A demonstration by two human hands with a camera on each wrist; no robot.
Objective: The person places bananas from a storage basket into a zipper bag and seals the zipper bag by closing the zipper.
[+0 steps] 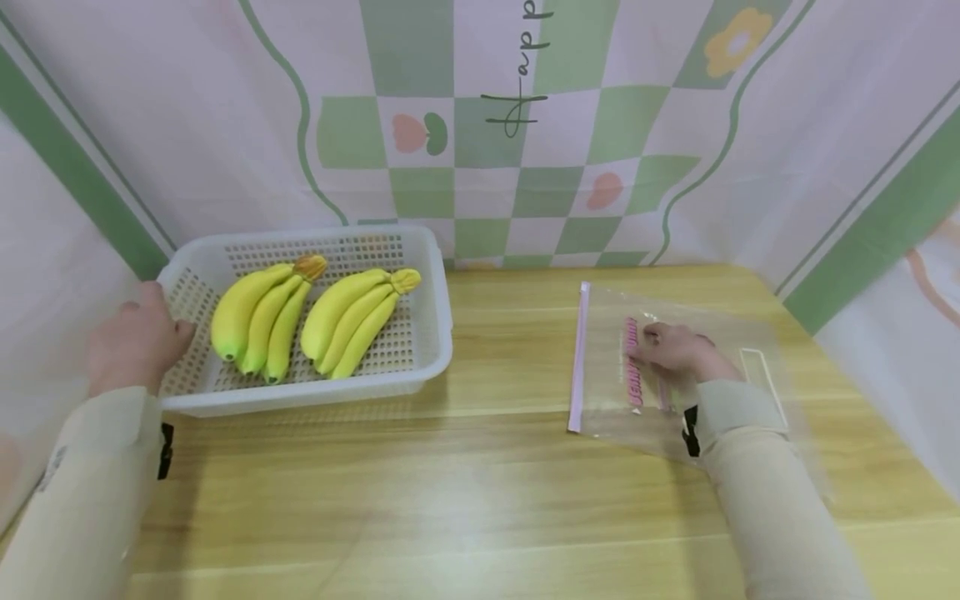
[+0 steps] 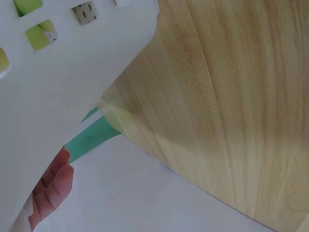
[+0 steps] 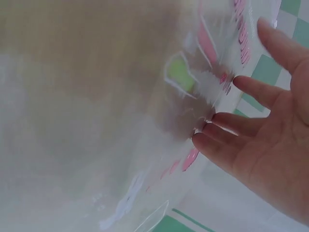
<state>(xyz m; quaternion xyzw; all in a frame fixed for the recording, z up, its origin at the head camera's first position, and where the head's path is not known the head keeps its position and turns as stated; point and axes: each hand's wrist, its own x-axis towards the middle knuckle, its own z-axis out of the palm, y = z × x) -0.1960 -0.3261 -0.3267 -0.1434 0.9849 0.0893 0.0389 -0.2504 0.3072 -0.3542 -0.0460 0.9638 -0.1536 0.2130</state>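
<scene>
A white perforated basket (image 1: 442,333) stands at the table's left and holds two bunches of yellow bananas (image 1: 258,321) (image 1: 356,321). My left hand (image 1: 138,337) grips the basket's left rim, thumb on top. In the left wrist view its fingers (image 2: 53,188) curl under the basket's wall (image 2: 72,82). At the right lies a clear zip bag (image 1: 600,392) with pink lettering and a pink zip strip (image 1: 579,358) along its left edge. My right hand (image 1: 675,346) rests flat on the bag. The blurred right wrist view shows the straight fingers (image 3: 227,121) touching the bag's plastic (image 3: 145,121).
The wooden table (image 1: 480,483) is bare between basket and bag and along the front. A pink and green patterned cloth (image 1: 525,150) walls in the back and both sides. The table's left edge runs just beyond the basket (image 2: 116,121).
</scene>
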